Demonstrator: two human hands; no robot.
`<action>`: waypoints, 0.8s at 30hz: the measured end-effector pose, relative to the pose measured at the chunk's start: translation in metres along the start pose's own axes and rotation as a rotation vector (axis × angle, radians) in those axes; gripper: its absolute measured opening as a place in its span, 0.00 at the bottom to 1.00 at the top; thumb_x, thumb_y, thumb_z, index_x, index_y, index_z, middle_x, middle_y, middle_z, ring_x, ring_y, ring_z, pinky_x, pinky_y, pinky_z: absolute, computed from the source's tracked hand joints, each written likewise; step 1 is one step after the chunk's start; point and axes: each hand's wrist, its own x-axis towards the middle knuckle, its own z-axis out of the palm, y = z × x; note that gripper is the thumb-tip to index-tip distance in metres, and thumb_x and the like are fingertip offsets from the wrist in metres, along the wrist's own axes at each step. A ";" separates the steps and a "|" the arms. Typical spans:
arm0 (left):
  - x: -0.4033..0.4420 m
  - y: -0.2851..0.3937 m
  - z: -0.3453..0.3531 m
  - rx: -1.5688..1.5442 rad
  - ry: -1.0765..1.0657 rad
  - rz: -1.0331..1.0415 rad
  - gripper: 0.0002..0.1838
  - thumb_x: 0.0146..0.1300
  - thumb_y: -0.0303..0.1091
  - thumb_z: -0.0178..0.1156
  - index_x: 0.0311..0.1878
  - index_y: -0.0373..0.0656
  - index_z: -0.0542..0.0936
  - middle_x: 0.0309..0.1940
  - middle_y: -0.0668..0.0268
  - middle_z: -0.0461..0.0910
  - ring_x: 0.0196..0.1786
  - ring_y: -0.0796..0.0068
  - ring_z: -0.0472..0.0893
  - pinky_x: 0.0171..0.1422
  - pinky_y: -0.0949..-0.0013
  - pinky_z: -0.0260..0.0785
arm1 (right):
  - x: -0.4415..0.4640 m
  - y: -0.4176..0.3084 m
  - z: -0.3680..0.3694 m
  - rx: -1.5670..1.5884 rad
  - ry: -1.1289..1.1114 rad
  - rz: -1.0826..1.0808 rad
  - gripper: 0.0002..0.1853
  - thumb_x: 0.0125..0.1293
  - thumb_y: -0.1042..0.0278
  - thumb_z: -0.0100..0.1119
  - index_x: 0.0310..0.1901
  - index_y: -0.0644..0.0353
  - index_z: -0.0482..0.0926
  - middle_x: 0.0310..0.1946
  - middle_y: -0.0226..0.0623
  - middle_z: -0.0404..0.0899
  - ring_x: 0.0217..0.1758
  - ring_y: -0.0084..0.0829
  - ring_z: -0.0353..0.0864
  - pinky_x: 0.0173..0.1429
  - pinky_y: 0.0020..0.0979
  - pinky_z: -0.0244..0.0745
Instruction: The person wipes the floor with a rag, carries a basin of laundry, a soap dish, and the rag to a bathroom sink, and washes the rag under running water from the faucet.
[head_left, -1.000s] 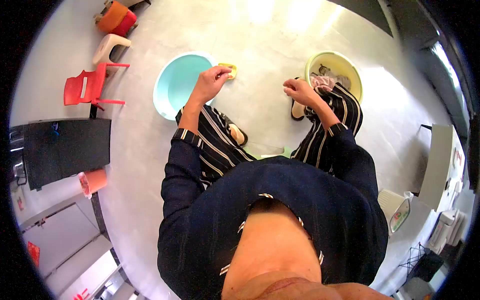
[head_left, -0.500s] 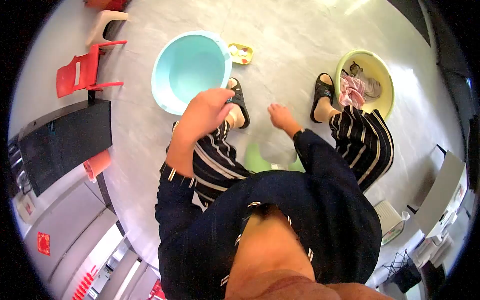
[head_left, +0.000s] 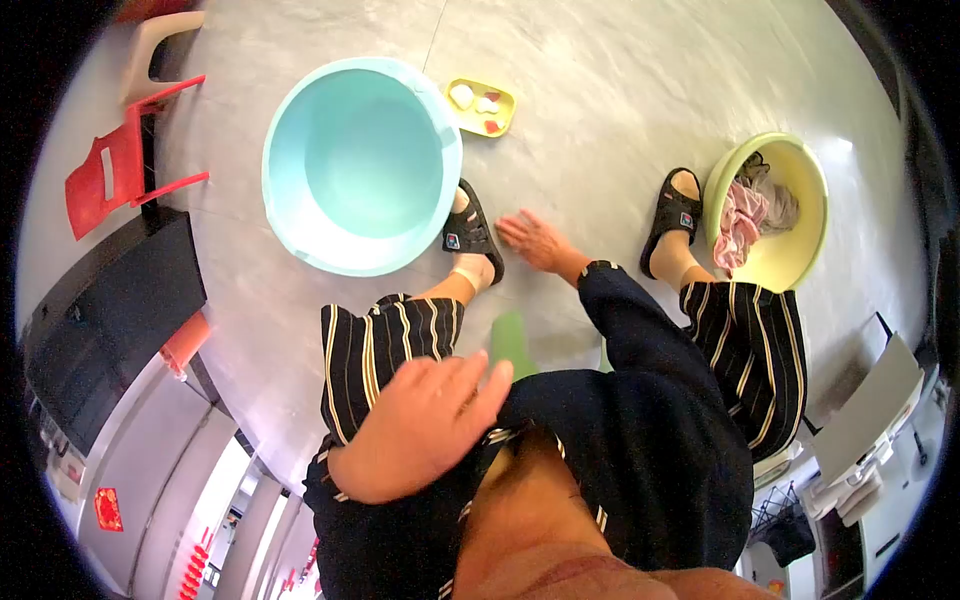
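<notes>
My left hand (head_left: 425,425) is close to my body, above my striped trouser leg. Its fingers are stretched out, the thumb stands apart, and it holds nothing. My right hand (head_left: 537,241) reaches forward between my feet, fingers spread and grasping nothing, beside the left black sandal (head_left: 470,240). A large light-blue basin (head_left: 375,160) stands on the floor ahead to the left, with no clothes visible in it. Touching or close to its right rim is a small yellow tray (head_left: 482,123) with white and red pieces. A pale yellow basin (head_left: 815,220) on the right holds pink and greyish cloths (head_left: 742,222).
Part of a green stool (head_left: 510,340) shows beneath me. At the left edge are a red chair (head_left: 120,170), a beige chair (head_left: 140,55), a black cabinet (head_left: 115,320) and an orange-pink bin (head_left: 187,340). A white table (head_left: 865,410) stands at the lower right.
My left hand has drawn back from beside the blue basin toward my body. My right hand has moved forward, its fingers now spread. The view has shifted and my trouser legs look pulled up.
</notes>
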 end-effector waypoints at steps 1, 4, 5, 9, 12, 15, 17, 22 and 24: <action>0.002 -0.001 -0.003 0.011 0.009 0.003 0.24 0.49 0.30 0.60 0.52 0.34 0.71 0.43 0.54 0.75 0.40 0.59 0.78 0.36 0.62 0.69 | 0.000 0.019 -0.004 -0.007 0.016 0.105 0.29 0.68 0.58 0.38 0.70 0.53 0.55 0.73 0.30 0.49 0.76 0.28 0.45 0.77 0.43 0.35; 0.003 0.000 -0.010 0.040 0.027 0.000 0.21 0.52 0.27 0.56 0.52 0.34 0.71 0.45 0.53 0.75 0.40 0.61 0.79 0.35 0.63 0.69 | -0.016 0.097 -0.026 0.105 0.032 0.432 0.33 0.67 0.53 0.43 0.72 0.53 0.50 0.74 0.33 0.47 0.76 0.31 0.45 0.76 0.44 0.36; 0.004 -0.001 -0.010 0.037 0.038 -0.003 0.21 0.52 0.27 0.56 0.52 0.34 0.71 0.45 0.53 0.75 0.40 0.61 0.79 0.34 0.63 0.68 | -0.024 0.126 -0.033 -0.035 0.031 0.523 0.34 0.68 0.51 0.43 0.72 0.52 0.50 0.73 0.33 0.48 0.76 0.31 0.46 0.76 0.44 0.39; 0.000 0.004 -0.012 0.051 -0.006 -0.005 0.23 0.54 0.30 0.56 0.55 0.37 0.71 0.46 0.53 0.75 0.44 0.63 0.77 0.42 0.65 0.67 | -0.048 0.194 -0.083 -0.090 0.004 0.551 0.31 0.70 0.49 0.40 0.70 0.54 0.54 0.73 0.33 0.49 0.75 0.31 0.48 0.74 0.45 0.44; -0.002 0.009 -0.015 0.074 -0.014 0.025 0.23 0.55 0.32 0.55 0.55 0.38 0.72 0.47 0.53 0.76 0.45 0.65 0.77 0.46 0.65 0.67 | -0.042 0.179 -0.078 -0.151 -0.022 0.599 0.30 0.70 0.50 0.40 0.69 0.56 0.55 0.72 0.34 0.51 0.75 0.33 0.49 0.74 0.46 0.44; -0.003 0.012 -0.015 0.052 -0.016 0.049 0.23 0.55 0.32 0.56 0.55 0.38 0.72 0.46 0.53 0.76 0.44 0.64 0.77 0.46 0.65 0.67 | -0.045 0.118 -0.045 -0.050 0.249 0.600 0.30 0.68 0.52 0.43 0.68 0.56 0.57 0.71 0.38 0.55 0.74 0.34 0.50 0.74 0.47 0.42; -0.002 0.015 -0.016 0.037 -0.013 0.059 0.22 0.55 0.33 0.56 0.55 0.38 0.72 0.46 0.53 0.76 0.44 0.64 0.77 0.46 0.65 0.67 | -0.047 0.060 -0.029 0.014 0.204 0.580 0.31 0.67 0.53 0.45 0.68 0.57 0.57 0.71 0.38 0.55 0.75 0.35 0.50 0.74 0.48 0.41; 0.003 0.018 -0.018 0.023 -0.029 0.061 0.22 0.56 0.33 0.56 0.55 0.38 0.72 0.46 0.53 0.76 0.45 0.65 0.77 0.44 0.65 0.67 | -0.043 0.005 -0.027 0.205 0.060 0.487 0.32 0.67 0.54 0.46 0.69 0.55 0.55 0.72 0.36 0.51 0.76 0.33 0.46 0.75 0.48 0.38; 0.008 0.017 -0.019 0.083 0.015 0.077 0.22 0.55 0.32 0.57 0.55 0.38 0.72 0.46 0.54 0.76 0.45 0.66 0.77 0.44 0.66 0.67 | -0.038 0.028 -0.035 0.144 0.012 0.552 0.32 0.68 0.51 0.43 0.71 0.54 0.53 0.73 0.33 0.48 0.76 0.32 0.44 0.75 0.49 0.37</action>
